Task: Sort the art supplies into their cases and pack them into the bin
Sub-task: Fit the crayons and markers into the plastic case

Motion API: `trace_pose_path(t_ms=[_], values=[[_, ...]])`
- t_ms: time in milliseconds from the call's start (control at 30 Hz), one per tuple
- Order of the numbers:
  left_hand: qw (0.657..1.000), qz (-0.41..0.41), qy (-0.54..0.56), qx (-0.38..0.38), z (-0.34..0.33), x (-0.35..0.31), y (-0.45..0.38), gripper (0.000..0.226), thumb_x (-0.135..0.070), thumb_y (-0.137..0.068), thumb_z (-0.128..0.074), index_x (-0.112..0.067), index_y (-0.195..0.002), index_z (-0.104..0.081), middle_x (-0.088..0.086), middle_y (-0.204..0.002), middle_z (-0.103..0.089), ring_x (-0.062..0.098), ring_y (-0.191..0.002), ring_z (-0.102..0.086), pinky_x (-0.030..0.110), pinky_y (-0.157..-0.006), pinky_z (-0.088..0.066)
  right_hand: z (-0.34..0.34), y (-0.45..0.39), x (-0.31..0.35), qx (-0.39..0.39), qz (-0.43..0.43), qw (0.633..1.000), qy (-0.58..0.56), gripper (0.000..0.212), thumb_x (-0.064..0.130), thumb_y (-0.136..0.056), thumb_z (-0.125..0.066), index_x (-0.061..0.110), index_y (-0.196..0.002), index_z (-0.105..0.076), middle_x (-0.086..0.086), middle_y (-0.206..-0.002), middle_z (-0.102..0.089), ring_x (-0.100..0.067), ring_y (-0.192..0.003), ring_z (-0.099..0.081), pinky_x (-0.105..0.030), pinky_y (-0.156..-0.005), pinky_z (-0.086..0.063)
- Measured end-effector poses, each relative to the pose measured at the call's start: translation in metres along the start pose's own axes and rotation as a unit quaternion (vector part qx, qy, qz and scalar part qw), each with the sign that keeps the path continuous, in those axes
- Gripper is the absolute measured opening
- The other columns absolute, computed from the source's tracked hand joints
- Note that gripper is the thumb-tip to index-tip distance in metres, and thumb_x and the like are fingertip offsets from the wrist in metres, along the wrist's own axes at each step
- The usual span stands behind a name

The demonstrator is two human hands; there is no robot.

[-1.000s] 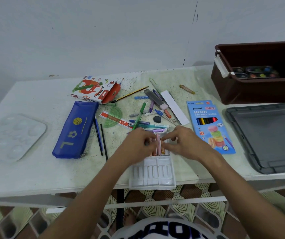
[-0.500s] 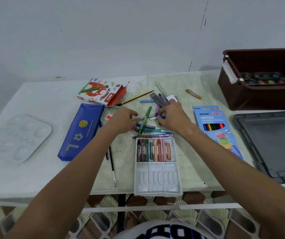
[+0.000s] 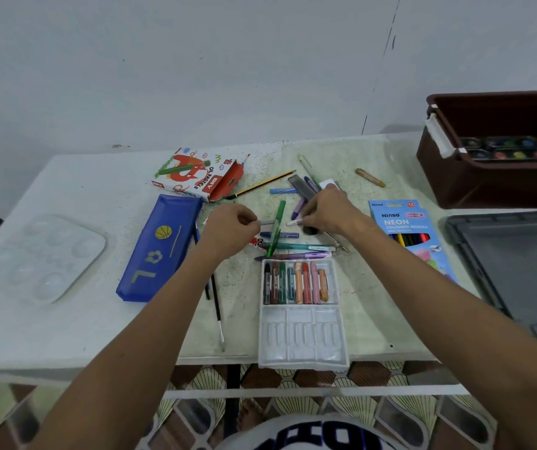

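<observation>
Pale, speckled tabletop (image 3: 293,323) stands against a plain grey-white wall, with a patterned tile floor showing under its front edge. At far left lies a clear plastic paint palette (image 3: 44,258) with round wells. Next comes a long blue zip pencil case (image 3: 158,248) bearing a yellow basketball print, and behind it a red and white oil pastels carton (image 3: 197,173) with its flap open. Two thin dark paintbrushes (image 3: 216,306) lie just beside the blue case, partly under the left forearm.

The left hand (image 3: 228,230) hovers over the loose pile with fingers curled, pinching the end of a small grey crayon (image 3: 268,222). A green marker pen (image 3: 276,227) lies across the pile between the hands, near a yellow and black pencil (image 3: 262,184), a light blue crayon (image 3: 281,190) and a teal pen (image 3: 306,247). In front of the pile sits a white plastic pastel tray (image 3: 302,345); its far row holds eight pastels side by side, its near row holds none.

The right hand (image 3: 327,211) is curled too, fingertips pinching a white crayon (image 3: 293,222) at the table surface. A tan crayon (image 3: 370,177) lies apart behind it. Further right is a blue box of neon coloured pencils (image 3: 405,222), then a grey bin lid (image 3: 517,271) lying flat, and behind that the dark brown plastic bin (image 3: 487,183) with a watercolour set (image 3: 505,147) inside
</observation>
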State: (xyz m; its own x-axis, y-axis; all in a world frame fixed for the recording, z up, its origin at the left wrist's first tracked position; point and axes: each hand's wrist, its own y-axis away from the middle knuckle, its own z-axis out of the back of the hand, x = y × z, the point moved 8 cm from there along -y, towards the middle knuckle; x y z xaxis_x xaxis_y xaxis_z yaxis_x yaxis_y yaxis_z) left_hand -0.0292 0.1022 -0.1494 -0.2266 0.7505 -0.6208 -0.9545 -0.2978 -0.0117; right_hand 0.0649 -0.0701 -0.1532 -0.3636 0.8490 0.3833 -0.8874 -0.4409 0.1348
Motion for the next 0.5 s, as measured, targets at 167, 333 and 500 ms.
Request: trace_pose_path(t_ms=[167, 333, 500], values=[[0.991, 0.025, 0.088, -0.1, 0.021, 0.004, 0.015, 0.017, -0.02, -0.085, -0.066, -0.014, -0.099, -0.073, -0.006, -0.083, -0.068, 0.002, -0.076, -0.063, 0.006, -0.063, -0.047, -0.001, -0.001, 0.003, -0.024, 0.038, 0.999, 0.0, 0.006, 0.028, -0.083, -0.07, 0.023, -0.085, -0.073, -0.012, -0.117, -0.046, -0.028, -0.108, -0.047, -0.037, -0.095, -0.045], [0.972, 0.014, 0.176, -0.155, 0.044, -0.009, 0.038, 0.019, -0.02, -0.085, -0.066, -0.017, -0.104, -0.069, -0.013, -0.082, -0.068, 0.001, -0.077, -0.066, 0.016, -0.071, -0.055, 0.012, 0.021, 0.013, -0.076, 0.11, 0.988, -0.077, 0.015, 0.024, -0.089, -0.063, 0.013, -0.098, -0.07, -0.008, -0.102, -0.052, -0.021, -0.098, -0.046, -0.03, -0.087, -0.038], [0.965, 0.036, 0.235, -0.113, 0.045, -0.011, 0.075, 0.016, -0.021, -0.082, -0.071, -0.023, -0.094, -0.061, -0.004, -0.081, -0.072, 0.015, -0.075, -0.07, 0.039, -0.071, -0.059, 0.038, 0.068, 0.005, -0.11, 0.083, 0.954, -0.265, 0.014, 0.023, -0.087, -0.068, 0.012, -0.095, -0.069, -0.001, -0.085, -0.067, -0.008, -0.073, -0.058, -0.017, -0.068, -0.045]])
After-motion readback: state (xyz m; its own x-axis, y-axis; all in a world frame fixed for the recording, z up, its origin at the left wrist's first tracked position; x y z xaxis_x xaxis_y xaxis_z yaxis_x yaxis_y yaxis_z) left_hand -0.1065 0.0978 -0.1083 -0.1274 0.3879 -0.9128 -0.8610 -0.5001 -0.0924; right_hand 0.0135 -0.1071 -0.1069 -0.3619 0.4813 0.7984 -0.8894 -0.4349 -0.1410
